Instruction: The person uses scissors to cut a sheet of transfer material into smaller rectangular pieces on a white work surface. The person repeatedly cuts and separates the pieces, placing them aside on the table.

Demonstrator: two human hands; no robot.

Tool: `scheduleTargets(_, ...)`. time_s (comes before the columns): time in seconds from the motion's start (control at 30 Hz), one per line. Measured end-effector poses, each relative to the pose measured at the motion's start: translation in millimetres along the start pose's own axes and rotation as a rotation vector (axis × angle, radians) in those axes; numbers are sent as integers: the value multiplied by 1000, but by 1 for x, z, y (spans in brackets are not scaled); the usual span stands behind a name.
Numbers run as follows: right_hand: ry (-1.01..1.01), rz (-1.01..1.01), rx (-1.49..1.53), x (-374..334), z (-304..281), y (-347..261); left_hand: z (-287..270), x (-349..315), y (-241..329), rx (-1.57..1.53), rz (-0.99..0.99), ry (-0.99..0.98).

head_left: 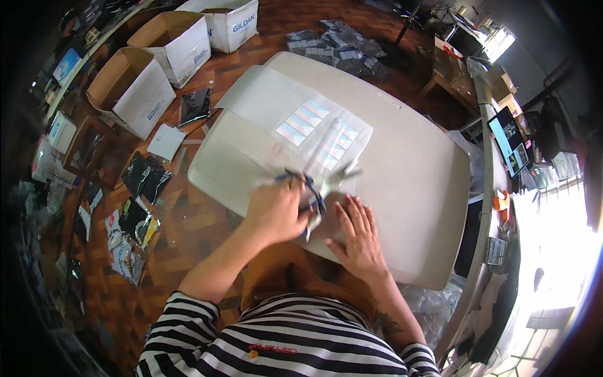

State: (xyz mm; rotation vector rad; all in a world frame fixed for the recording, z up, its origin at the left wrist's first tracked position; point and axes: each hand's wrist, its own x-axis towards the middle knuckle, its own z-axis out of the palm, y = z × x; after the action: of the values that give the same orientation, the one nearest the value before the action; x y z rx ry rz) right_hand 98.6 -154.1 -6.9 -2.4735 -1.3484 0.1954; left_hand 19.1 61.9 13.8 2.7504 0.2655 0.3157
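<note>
My left hand (pixel 275 206) is closed around a pair of scissors with dark handles (pixel 321 202), blurred by motion. Their pale blades (pixel 342 178) point to the right over the near part of the table. Beside them my right hand (pixel 358 235) lies flat on the table near its front edge, fingers stretched out and holding nothing. Just beyond both hands is a translucent sheet (pixel 257 129) spread on the table. Pale blue and white printed pieces (pixel 295 129) show in rows on it, and a strip of clear film (pixel 323 139) crosses between them.
The beige table (pixel 414 182) has rounded corners. Several open cartons (pixel 147 94) stand on the wooden floor at the far left. Plastic packets (pixel 147 176) are scattered left of the table, with a heap of packets (pixel 342 47) behind it. A lit tablet (pixel 507 144) stands at right.
</note>
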Motion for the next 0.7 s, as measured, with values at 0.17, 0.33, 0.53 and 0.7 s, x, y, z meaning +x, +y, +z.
scheduleTargets(0.17, 191, -106, 122, 20, 7, -4, 4, -52, 7, -440, 147, 33)
scheduleTargets(0.33, 37, -189, -104, 36, 10, -30, -9, -32, -38, -795, -219, 94)
scheduleTargets(0.53, -72, -215, -84, -5, 15, -27, -11, 31, -68, -238, -195, 290)
scheduleTargets(0.7, 185, -430, -247, -87, 44, 7, 0, 66, -44, 9, -121, 257)
